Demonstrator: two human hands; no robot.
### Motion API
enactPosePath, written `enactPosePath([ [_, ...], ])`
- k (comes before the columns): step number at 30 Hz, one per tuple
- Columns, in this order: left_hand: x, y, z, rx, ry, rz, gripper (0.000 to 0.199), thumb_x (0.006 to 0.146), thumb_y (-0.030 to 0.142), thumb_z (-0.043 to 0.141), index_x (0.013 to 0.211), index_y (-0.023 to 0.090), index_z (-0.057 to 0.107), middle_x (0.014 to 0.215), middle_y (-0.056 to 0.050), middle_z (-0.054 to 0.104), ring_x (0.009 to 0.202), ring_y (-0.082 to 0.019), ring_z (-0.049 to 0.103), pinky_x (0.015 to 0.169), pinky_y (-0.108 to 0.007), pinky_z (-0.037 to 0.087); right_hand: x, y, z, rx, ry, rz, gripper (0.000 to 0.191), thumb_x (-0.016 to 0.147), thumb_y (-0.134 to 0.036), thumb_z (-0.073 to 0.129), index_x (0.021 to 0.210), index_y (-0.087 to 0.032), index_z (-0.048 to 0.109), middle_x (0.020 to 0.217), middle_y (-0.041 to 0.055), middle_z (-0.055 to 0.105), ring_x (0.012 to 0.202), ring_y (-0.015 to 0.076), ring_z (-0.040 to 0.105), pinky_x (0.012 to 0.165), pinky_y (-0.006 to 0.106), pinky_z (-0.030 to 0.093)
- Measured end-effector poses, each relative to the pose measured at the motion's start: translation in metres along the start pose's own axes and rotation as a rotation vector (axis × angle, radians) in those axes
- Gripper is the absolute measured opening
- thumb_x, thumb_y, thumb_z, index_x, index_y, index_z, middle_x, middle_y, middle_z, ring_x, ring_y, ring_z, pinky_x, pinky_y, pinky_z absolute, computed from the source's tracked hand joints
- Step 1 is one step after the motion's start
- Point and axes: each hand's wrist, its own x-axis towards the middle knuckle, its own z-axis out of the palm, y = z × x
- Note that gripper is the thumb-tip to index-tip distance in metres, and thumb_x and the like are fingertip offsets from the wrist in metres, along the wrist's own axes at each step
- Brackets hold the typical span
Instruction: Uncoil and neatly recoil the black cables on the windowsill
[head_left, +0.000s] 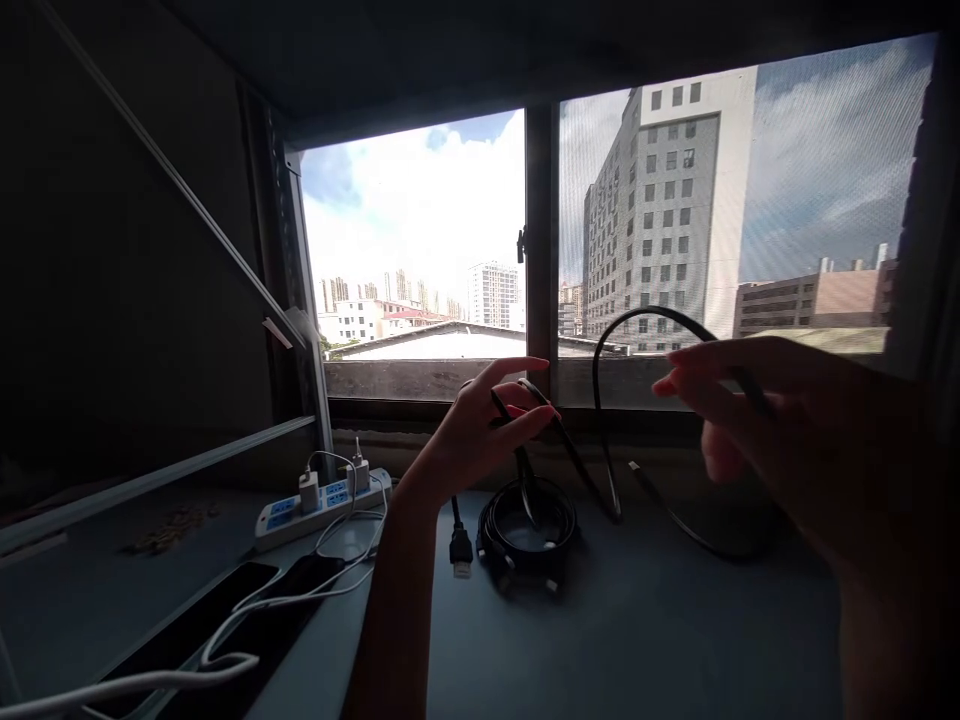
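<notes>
A black cable [598, 380] runs between my two hands, sagging in a loop that dips close to the desk. My left hand [487, 420] is raised with its fingers curled round part of the cable, and an HDMI-type plug [461, 550] hangs below it. On the right, my right hand [735, 400] pinches the same cable between thumb and fingers, with its arch rising to the left. Another cable end with a light metal tip [636, 470] shows below, between the hands. Under my left hand, a coiled black cable [487, 530] with several small plugs lies on the desk.
A white power strip [270, 535] with two chargers plugged in stands at the left. White cords [300, 602] cross two dark flat devices [195, 610] nearby. Small brown pieces [174, 528] lie further left. A metal frame post [319, 400] stands beside the window [541, 250].
</notes>
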Motion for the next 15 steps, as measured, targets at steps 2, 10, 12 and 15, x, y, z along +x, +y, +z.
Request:
enactPosePath([
  [2,0.001,0.001,0.002,-0.038,0.021,0.013,0.038,0.078,0.023,0.061,0.114,0.016,0.051,0.081,-0.005,0.064,0.077,-0.014,0.059,0.069,-0.024,0.046,0.001,0.001,0.004,0.013,-0.065,0.003,0.021,0.075,-0.042,0.062,0.086,-0.026,0.07,0.055,-0.0019,0.064,0.029,0.0059,0.045,0.026,0.015,0.032],
  [10,0.005,0.0,0.015,-0.137,-0.026,0.053,0.04,0.079,0.027,0.062,0.115,0.019,0.048,0.08,-0.002,0.061,0.074,-0.013,0.058,0.067,-0.023,0.045,-0.005,0.009,0.022,0.069,-0.204,0.062,0.035,0.07,-0.046,0.066,0.103,-0.034,0.066,0.051,-0.007,0.063,0.03,0.0063,0.048,0.032,0.016,0.043],
  [12,0.006,-0.001,0.02,-0.14,-0.033,0.063,0.04,0.079,0.028,0.062,0.116,0.02,0.048,0.079,-0.001,0.061,0.072,-0.013,0.058,0.065,-0.023,0.045,-0.006,0.009,0.025,0.055,-0.193,0.096,0.037,0.068,-0.047,0.067,0.103,-0.035,0.067,0.048,-0.0075,0.06,0.031,0.0072,0.049,0.034,0.017,0.046],
  [15,0.007,-0.002,0.026,-0.102,-0.012,0.086,0.041,0.081,0.033,0.059,0.118,0.02,0.048,0.077,0.0,0.062,0.071,-0.012,0.058,0.063,-0.022,0.044,-0.007,0.008,0.029,0.046,-0.203,0.157,0.04,0.067,-0.051,0.066,0.104,-0.035,0.067,0.057,-0.005,0.065,0.036,0.0087,0.053,0.036,0.019,0.046],
])
